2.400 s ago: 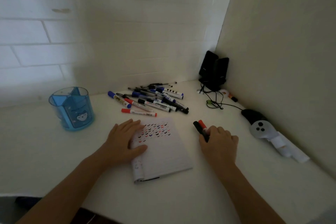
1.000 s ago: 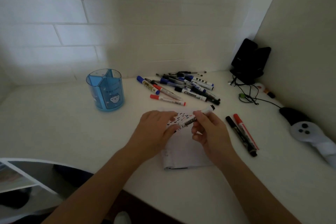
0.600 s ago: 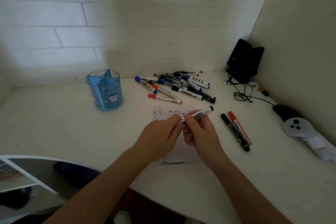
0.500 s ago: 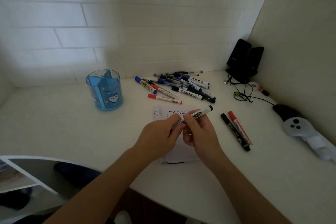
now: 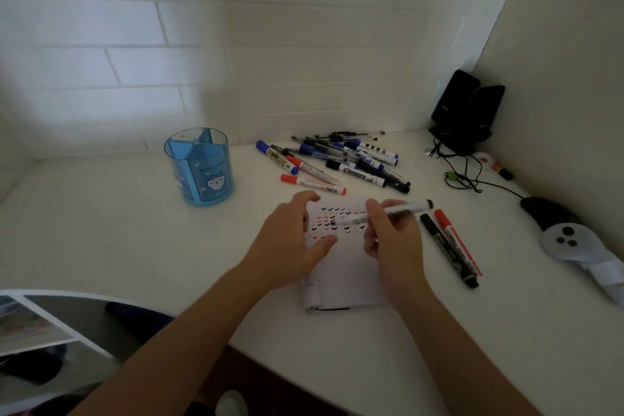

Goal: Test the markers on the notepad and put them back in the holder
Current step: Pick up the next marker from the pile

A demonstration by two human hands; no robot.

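Observation:
A white marker with a black rear end is pinched in my right hand, its tip pointing left just over the tick marks on the notepad. My left hand rests on the notepad's left side with fingers loosely bent; no cap shows in it. The blue divided holder stands to the left with no markers showing above its rim. A pile of markers and pens lies behind the notepad, with a red-capped marker nearest it.
A black marker and a red marker lie side by side right of the notepad. Black speakers and cables fill the back right corner. A grey controller lies along the right wall.
Both hands were together on the marker; now my left hand has let go and dropped onto the notepad. My right hand has tilted the marker down, tip toward the page.

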